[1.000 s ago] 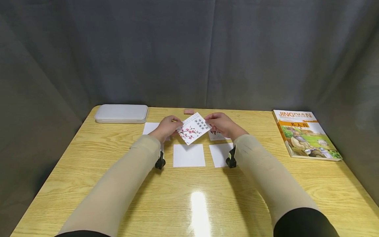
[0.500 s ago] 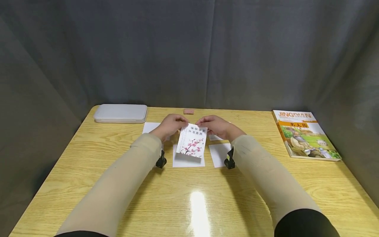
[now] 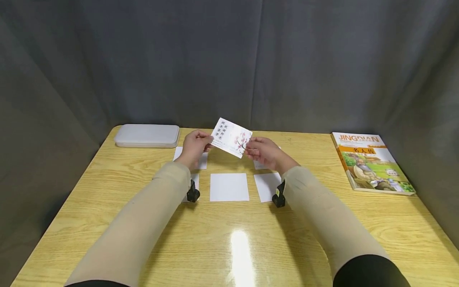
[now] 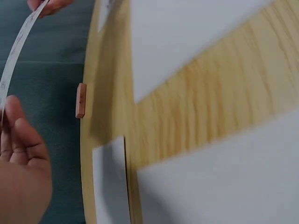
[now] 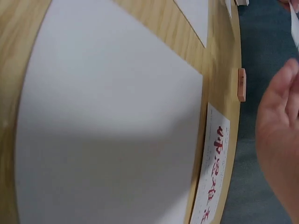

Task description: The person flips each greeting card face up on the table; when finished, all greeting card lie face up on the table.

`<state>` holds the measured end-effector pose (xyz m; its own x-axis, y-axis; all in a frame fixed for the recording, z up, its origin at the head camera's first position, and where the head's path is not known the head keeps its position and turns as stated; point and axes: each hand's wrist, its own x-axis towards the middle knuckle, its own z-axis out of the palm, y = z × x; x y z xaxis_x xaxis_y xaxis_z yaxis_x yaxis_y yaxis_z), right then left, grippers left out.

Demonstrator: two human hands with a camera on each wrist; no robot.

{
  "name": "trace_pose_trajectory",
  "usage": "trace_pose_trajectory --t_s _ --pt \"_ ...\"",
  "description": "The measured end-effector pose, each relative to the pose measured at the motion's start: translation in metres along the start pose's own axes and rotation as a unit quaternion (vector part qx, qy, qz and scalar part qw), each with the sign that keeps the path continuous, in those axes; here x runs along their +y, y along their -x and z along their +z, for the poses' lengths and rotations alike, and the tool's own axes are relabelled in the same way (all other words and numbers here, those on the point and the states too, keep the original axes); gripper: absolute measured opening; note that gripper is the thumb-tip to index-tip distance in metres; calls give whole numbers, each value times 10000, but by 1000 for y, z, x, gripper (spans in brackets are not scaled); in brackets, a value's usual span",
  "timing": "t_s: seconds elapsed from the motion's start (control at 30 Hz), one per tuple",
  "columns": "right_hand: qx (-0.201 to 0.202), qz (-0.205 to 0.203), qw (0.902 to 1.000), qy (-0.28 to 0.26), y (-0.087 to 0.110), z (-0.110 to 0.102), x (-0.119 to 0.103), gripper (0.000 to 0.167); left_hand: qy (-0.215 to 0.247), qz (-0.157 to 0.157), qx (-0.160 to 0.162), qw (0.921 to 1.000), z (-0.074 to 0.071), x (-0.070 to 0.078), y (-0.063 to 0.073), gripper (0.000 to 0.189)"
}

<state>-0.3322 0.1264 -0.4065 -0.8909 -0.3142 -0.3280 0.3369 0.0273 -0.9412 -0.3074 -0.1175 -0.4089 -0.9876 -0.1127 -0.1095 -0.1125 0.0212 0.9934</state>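
A white card [image 3: 229,135] printed with dark characters and pink blossoms is held up tilted above the table. My left hand [image 3: 195,146] pinches its left edge, and my right hand [image 3: 264,152] pinches the lower right corner by the blossoms. Edge-on, the card [image 4: 17,49] looks slightly bowed in the left wrist view. Beneath the hands lie several white cards, among them a blank middle one [image 3: 229,187] and a blank right one [image 3: 267,186]. A card with red brush characters [image 5: 215,163] shows in the right wrist view; my right arm partly covers it in the head view.
A white pencil case [image 3: 147,136] lies at the back left. At the right is a book [image 3: 371,163] with a colourful cover. Near the back edge sits a small pink eraser [image 4: 81,100], hidden behind the held card in the head view. A grey curtain [image 3: 229,59] hangs behind the table.
The card has been turned between both hands, its blossoms swinging from the bottom to the right side. It has also risen away from the middle blank card, with my left hand moving left.
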Motion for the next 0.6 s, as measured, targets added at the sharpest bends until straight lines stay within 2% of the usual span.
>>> trace_pose_trajectory --t_s 0.07,0.1,0.13,0.17,0.27,0.33,0.37,0.47,0.5,0.53,0.6 --pt "362 1 9991 222 -2 2 -1 7 -796 126 -276 9964 -1 -1 2 14" --pt "512 16 9980 379 -2 2 -2 10 -1319 260 -426 9900 -2 -1 3 17" --pt "623 38 9967 528 -3 2 -2 12 -1923 427 -583 9787 -2 -1 4 20" --pt "695 59 9951 702 -3 3 -2 15 -2539 623 -721 9625 -3 -2 5 23" --pt "770 156 9905 1130 -5 4 -1 21 -4040 1171 -1071 9009 -1 -3 9 34" --pt "736 226 9875 1372 -6 4 0 23 -4600 1381 -1450 8650 2 -3 12 40" --pt "727 269 9859 1482 -6 5 1 23 -4793 1432 -1670 8496 3 -4 13 42" --pt "716 351 9834 1631 -9 7 6 21 -5166 1559 -2294 8101 9 -6 15 46" --pt "725 365 9825 1675 -10 8 7 21 -5256 1582 -2446 7993 11 -6 16 46" --pt "732 372 9820 1698 -10 9 8 20 -5349 1604 -2554 7893 12 -7 16 45" --pt "777 364 9802 1785 -12 12 10 20 -5469 1641 -2671 7763 15 -9 17 45"
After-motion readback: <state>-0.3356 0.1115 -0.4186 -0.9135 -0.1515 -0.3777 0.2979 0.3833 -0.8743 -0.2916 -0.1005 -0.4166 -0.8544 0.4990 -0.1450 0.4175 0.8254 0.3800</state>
